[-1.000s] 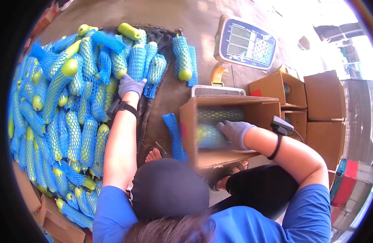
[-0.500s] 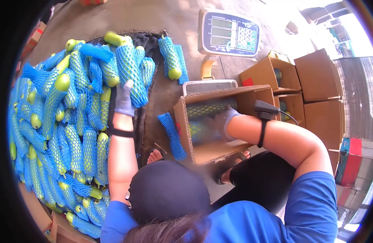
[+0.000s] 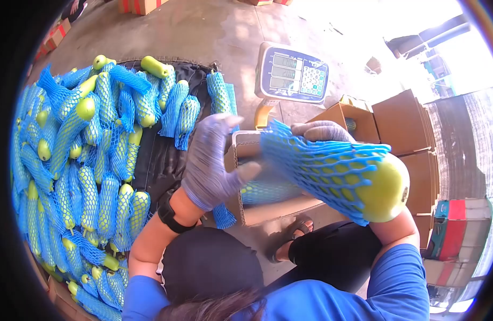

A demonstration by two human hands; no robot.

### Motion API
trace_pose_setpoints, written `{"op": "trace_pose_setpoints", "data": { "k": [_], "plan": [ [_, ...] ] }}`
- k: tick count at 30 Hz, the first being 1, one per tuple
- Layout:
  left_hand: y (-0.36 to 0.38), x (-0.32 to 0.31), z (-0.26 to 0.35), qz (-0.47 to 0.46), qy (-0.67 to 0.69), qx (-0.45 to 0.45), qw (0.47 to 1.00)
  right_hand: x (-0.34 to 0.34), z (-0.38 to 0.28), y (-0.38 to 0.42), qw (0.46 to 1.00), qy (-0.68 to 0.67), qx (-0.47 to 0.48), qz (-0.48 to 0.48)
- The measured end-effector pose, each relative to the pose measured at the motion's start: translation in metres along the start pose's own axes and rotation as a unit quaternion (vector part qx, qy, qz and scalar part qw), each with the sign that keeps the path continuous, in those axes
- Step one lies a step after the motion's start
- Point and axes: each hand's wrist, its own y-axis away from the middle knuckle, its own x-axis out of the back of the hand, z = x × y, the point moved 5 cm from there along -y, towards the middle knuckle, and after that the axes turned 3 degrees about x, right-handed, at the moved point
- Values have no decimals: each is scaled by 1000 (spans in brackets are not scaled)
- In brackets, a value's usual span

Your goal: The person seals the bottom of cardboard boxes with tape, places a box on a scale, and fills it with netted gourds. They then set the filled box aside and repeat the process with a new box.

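A pale green gourd [image 3: 388, 187] in a blue foam net sleeve is raised over the right side of an open cardboard box [image 3: 281, 214]. My right hand [image 3: 325, 131], in a grey glove, grips it from behind near the sleeve's far edge; part of that hand is hidden. My left hand [image 3: 211, 160], gloved too, is held up left of the box, fingers and thumb apart with nothing between them. Inside the box, blurred, lies another netted gourd [image 3: 268, 190]. The box sits in front of a digital scale [image 3: 294, 72].
Many netted gourds [image 3: 91, 198] are heaped at left on a black cloth [image 3: 155, 160]. Beyond the box lies another netted gourd [image 3: 218, 93]. Opened cardboard cartons [image 3: 399, 125] stand at right, and taped boxes [image 3: 142, 4] are in the background.
My left hand has left the heap's edge and moved right, open. The large netted gourd it touched is gone from there. My right hand has come out of the box and holds a netted gourd.
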Motion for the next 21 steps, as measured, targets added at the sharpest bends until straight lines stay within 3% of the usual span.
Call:
{"op": "trace_pose_setpoints", "data": {
  "k": [1,3,4,5,6,7,8,10,13,16,19,21],
  "plan": [
    [15,-2,-25,-2,-53,132,990,2,3,8,991,132,10,12],
    [34,-7,-38,-140,-16,340,930,5,0,7,956,285,62,14],
    [40,-16,-42,-201,-47,347,915,4,1,4,896,444,19,11],
    [44,-24,-47,-204,-44,347,914,0,0,-1,808,589,-24,6],
    [48,-37,-52,-214,8,335,917,1,11,-6,783,615,-92,16],
    [49,-45,-53,-225,58,322,918,3,33,-13,715,669,-200,-40],
    [32,-33,-37,-258,-16,345,902,3,47,-20,701,671,-232,-63],
    [28,-29,-32,-260,-15,335,906,10,72,-31,690,669,-264,-84],
    [35,-32,-42,-251,-4,304,919,22,113,-42,630,706,-275,-170],
    [36,-31,-44,-235,8,293,927,37,157,-38,635,671,-336,-182],
    [37,-30,-49,-235,24,327,915,44,172,-35,644,724,-165,-186],
    [45,-35,-55,-236,79,302,920,38,139,-33,658,721,-167,-143]
  ]
}}
